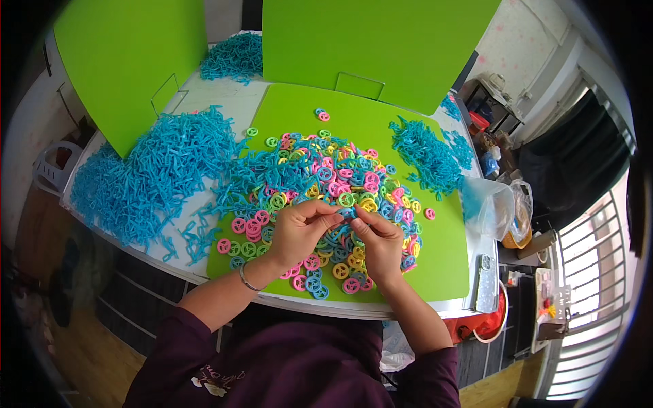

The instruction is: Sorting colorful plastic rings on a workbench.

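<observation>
Blue plastic piece (348,213) pinched between fingertips of left hand (299,231) and right hand (378,243), above heaped coloured rings (326,177) on green mat (442,258).

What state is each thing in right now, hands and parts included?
left hand: fingers pinched on a small blue piece, over the ring pile
right hand: fingertips pinched on the same small blue piece
small blue piece: held between both hands
coloured rings: loose, heaped on the mat
green mat: flat on the table
blue strips: piled loose at left
clear bag: open, at the table's right edge
</observation>
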